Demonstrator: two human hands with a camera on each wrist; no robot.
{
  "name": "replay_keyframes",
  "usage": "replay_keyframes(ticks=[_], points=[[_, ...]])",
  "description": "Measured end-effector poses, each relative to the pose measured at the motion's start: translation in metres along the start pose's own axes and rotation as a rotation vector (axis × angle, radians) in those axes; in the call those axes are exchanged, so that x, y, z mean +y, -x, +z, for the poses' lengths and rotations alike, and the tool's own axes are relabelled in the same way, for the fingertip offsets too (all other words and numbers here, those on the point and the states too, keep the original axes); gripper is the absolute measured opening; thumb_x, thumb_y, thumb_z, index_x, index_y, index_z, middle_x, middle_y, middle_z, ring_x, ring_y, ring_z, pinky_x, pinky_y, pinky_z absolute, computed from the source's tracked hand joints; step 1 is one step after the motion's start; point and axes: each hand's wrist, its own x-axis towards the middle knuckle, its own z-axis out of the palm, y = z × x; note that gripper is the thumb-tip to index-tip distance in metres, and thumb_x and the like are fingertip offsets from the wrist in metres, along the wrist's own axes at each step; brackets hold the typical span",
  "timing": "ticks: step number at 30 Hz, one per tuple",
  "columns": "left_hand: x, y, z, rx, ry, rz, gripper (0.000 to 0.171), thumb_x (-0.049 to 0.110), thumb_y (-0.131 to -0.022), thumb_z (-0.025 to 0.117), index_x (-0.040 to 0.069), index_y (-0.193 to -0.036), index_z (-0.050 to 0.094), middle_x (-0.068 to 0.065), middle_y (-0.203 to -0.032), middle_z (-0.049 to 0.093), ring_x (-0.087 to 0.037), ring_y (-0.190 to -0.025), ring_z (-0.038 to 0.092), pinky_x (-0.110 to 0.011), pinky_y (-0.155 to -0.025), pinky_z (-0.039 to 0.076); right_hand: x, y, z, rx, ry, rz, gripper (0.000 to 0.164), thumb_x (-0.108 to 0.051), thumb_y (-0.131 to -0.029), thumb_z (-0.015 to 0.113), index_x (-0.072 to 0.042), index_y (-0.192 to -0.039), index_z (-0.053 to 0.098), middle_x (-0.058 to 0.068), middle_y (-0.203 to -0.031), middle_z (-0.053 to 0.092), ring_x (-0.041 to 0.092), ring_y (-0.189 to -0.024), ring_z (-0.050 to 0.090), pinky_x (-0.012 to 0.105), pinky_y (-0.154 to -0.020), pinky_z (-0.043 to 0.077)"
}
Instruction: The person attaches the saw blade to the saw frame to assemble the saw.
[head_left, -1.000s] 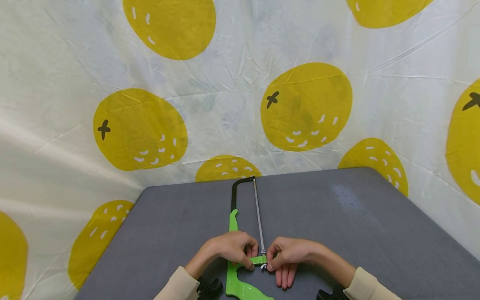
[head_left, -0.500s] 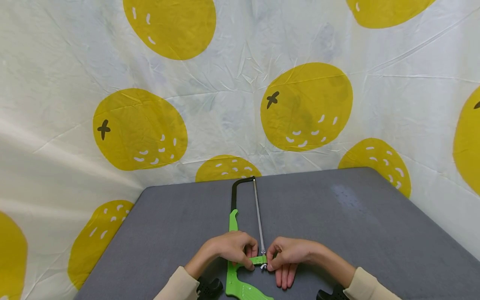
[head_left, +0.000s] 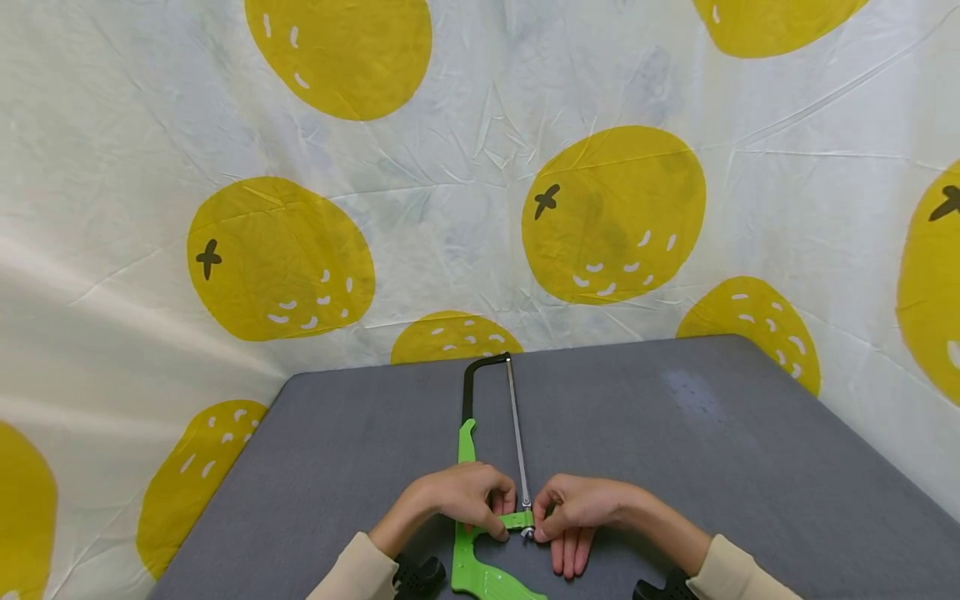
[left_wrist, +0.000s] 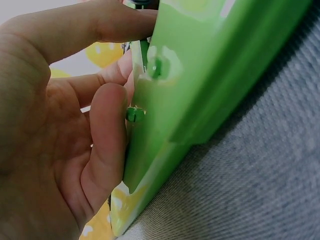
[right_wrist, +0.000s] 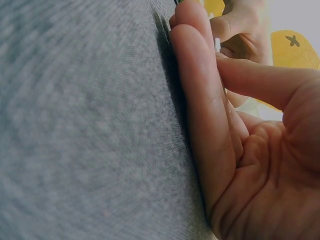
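A hacksaw [head_left: 467,479] with a green handle and a black front frame lies on the grey table, pointing away from me. Its thin metal blade [head_left: 517,433] runs along the right side. My left hand [head_left: 471,492] grips the green lower arm of the saw between thumb and fingers; the left wrist view shows the green body [left_wrist: 170,95] close up. At the end of that arm sits a small wing nut [head_left: 527,533]. The thumb and forefinger of my right hand [head_left: 583,502] pinch at this nut, partly hiding it, while the other fingers rest on the table.
The grey table [head_left: 637,417] has a pale patch right of the saw. A white sheet [head_left: 450,225] printed with yellow fruit hangs behind and beside it. Black wrist devices show below both sleeves.
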Motion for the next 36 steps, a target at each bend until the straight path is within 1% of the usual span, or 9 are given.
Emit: replay_keyframes(ticks=[17,24,36], points=[[0.0017,0.0013,-0.0006,-0.009,0.027,-0.013,0.015,0.016,-0.085,0.082,0.018,-0.086,0.067,0.008,-0.069,0.059,-0.007,-0.047,0.052,-0.028,-0.045,0.051,0.0007,-0.0012,0.0011,0.006,0.0,0.001,0.007,-0.01,-0.097,0.065,-0.004,-0.096,0.066,0.003,-0.067,0.073,0.008,-0.055,0.071,0.023,-0.051,0.059],[0.0018,0.0007,-0.0003,-0.008,0.021,-0.006,0.015,0.016,-0.085,0.082,0.018,-0.086,0.067,0.008,-0.068,0.059,-0.007,-0.046,0.051,-0.029,-0.045,0.051,0.0012,-0.0012,0.0013,0.005,-0.002,-0.006,0.006,-0.009,-0.097,0.065,-0.004,-0.095,0.065,0.002,-0.066,0.073,0.008,-0.055,0.071,0.023,-0.05,0.059],[0.0034,0.0011,-0.001,-0.011,0.016,-0.016,0.016,0.016,-0.085,0.082,0.019,-0.087,0.067,0.008,-0.07,0.059,-0.007,-0.047,0.051,-0.03,-0.046,0.051,0.0014,0.0002,0.0007,0.009,0.008,-0.015,0.007,-0.009,-0.095,0.065,-0.002,-0.096,0.068,0.002,-0.067,0.073,0.008,-0.055,0.071,0.023,-0.05,0.059]])
